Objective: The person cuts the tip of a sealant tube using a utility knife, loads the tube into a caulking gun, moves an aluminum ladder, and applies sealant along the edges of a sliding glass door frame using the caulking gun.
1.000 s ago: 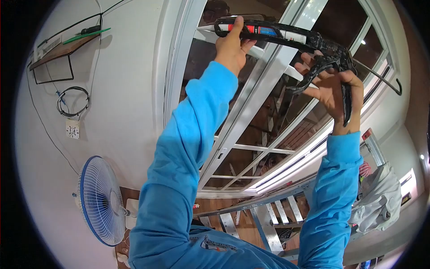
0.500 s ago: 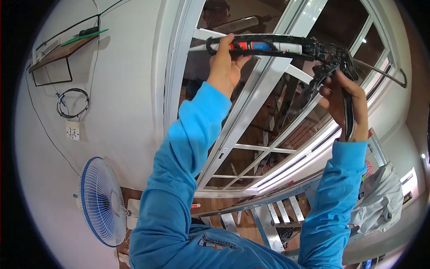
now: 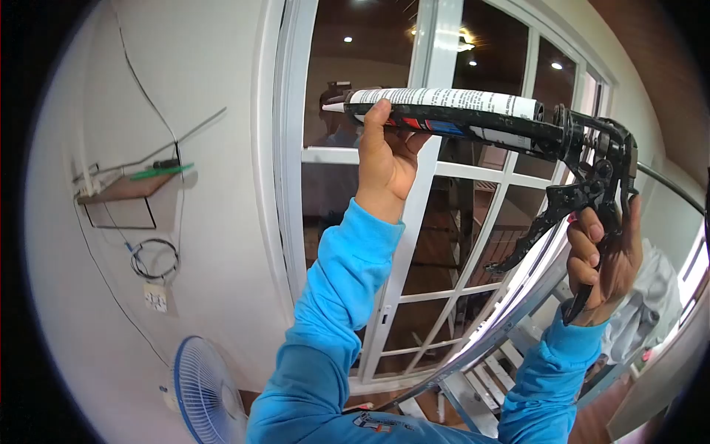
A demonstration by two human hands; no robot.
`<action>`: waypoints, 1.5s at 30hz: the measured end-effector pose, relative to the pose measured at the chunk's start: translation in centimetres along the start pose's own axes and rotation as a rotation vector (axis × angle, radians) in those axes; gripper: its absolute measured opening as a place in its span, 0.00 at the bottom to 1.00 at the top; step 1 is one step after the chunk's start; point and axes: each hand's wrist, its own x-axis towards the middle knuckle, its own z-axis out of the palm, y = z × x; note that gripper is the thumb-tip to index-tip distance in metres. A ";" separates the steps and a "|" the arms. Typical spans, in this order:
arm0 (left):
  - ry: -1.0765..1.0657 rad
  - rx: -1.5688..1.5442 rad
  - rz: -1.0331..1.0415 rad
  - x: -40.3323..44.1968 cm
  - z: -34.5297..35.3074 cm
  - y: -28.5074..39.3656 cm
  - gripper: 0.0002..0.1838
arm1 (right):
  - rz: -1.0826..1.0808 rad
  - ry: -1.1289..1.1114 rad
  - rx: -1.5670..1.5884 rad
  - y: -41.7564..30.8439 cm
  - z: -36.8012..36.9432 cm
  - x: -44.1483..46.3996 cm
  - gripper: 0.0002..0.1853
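A black caulking gun [image 3: 473, 122] is held up in front of the glass doors, nearly level. In its frame lies a white sealant tube [image 3: 444, 98] with small print; its pale nozzle points left. My left hand [image 3: 387, 159] grips the frame near the nozzle end, thumb on the near side. My right hand [image 3: 606, 255] is wrapped round the rear handle, below the mechanism. The trigger [image 3: 529, 233] hangs down to the left of my right fingers, apart from the handle. A metal rod [image 3: 669, 185] sticks out behind the gun to the right.
White-framed glass doors [image 3: 436, 222] stand straight ahead. To the left, the wall carries a small shelf [image 3: 129, 186], a coiled cable [image 3: 154, 259] and a socket [image 3: 155, 297]. A blue-rimmed fan [image 3: 203, 392] is at the lower left. A metal ladder [image 3: 473, 396] and grey cloth [image 3: 647, 303] are at the lower right.
The view has tilted up. The gun has turned so that the tube's printed side shows, and it sits lower and further right. My right hand now closes round the handle, where its fingers were spread earlier.
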 end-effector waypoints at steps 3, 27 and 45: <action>-0.084 -0.008 -0.009 0.4 2.1 -0.3 0.16 | -0.210 -0.011 -0.147 0.2 2.3 -1.4 0.33; -1.294 0.277 -0.883 -13.7 0.5 -10.3 0.47 | -0.738 0.918 -0.925 -3.0 -2.7 -27.3 0.21; -1.232 0.104 -1.367 -28.7 -3.8 -15.5 0.30 | -1.428 1.401 -1.566 2.0 10.5 -36.7 0.27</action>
